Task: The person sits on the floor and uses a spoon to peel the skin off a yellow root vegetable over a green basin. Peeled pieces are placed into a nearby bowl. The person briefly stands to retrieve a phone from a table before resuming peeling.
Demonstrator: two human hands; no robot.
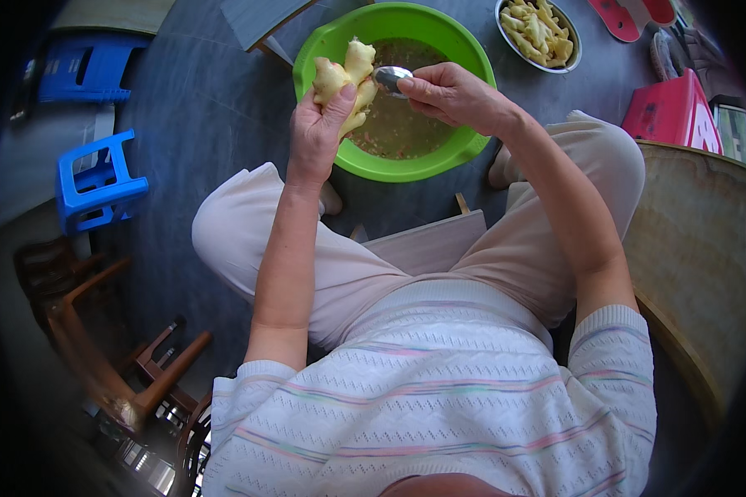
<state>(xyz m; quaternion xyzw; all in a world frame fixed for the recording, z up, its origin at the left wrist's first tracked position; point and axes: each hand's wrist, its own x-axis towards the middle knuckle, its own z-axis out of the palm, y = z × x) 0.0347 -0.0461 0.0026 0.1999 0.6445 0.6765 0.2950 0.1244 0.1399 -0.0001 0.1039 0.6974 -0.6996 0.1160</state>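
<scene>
My left hand (322, 127) grips a piece of peeled ginger root (331, 77) with several knobs, above the left side of a green plastic basin (404, 174). In my right hand (454, 96) is a metal spoon (393, 79), its bowl close against the ginger's right side; whether they touch is hard to tell. Murky water (404, 127) with bits of peel floats in the basin. Beyond, at the upper right, a metal bowl (571, 63) holds a pile of pale ginger pieces (534, 32). The spoon's handle is hidden in my right hand.
A low wooden stool (432, 242) shows between my legs, and a small table or stool (264, 22) stands left of the basin. Blue plastic stools (99, 183) and a wooden chair (93, 348) are at the left. At the right are a red box-like object (665, 112) and a wooden panel (696, 223).
</scene>
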